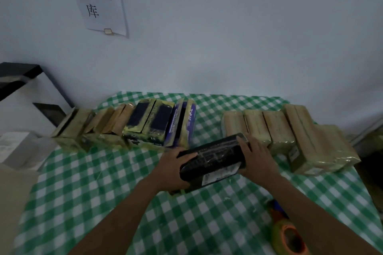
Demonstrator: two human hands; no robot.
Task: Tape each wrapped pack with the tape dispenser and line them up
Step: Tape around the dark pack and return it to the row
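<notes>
- Left grip [172, 166] curls round one end of the black plastic-wrapped oblong pack [215, 159], over the middle of the green-and-white checked desk [207, 213]; right grip [257, 157] clamps the other end.
- What could go wrong?
- Slick wrap may slip, or a swing could knock the tan wrapped packs [277, 130] just beside.
- Anything unclear?
- Blur hides any tape on it; forearm and frame edge cut off the orange-and-yellow tape dispenser [288, 236].

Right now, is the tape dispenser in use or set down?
Set down. The tape dispenser lies on the tablecloth, and the left hand and right hand both hold the black pack.
</notes>
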